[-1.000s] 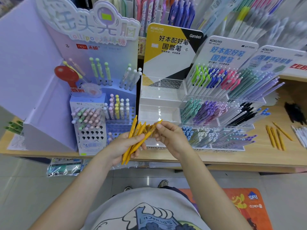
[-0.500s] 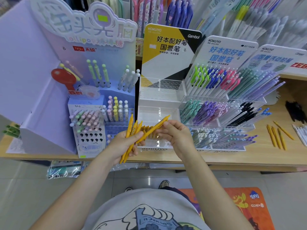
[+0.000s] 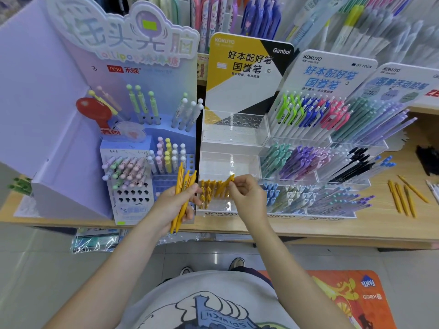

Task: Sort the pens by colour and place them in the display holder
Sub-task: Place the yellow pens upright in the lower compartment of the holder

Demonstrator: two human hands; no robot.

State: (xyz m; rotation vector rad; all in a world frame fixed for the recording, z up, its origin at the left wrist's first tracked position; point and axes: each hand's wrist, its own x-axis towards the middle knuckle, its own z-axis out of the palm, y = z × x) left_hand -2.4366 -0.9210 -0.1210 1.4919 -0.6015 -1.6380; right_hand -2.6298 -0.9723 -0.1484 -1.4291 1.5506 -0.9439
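Observation:
My left hand [image 3: 174, 203] grips a bundle of yellow pens [image 3: 181, 188] upright at the front of the clear display holder [image 3: 234, 141]. My right hand [image 3: 247, 195] pinches a single yellow pen [image 3: 225, 182] over the holder's lowest tier, where several yellow pens [image 3: 209, 191] stand in a row. The two upper tiers of that holder hold no pens.
A purple lollipop-pen stand [image 3: 133, 162] is at the left. Clear holders with green, purple, black and blue pens [image 3: 316, 160] stand at the right. Several loose yellow pens [image 3: 403, 195] lie on the wooden counter [image 3: 380, 224] at the far right.
My right hand has pulled one yellow pen out of the bundle and lowered it to the row in the lowest tier. My left hand has stayed in place.

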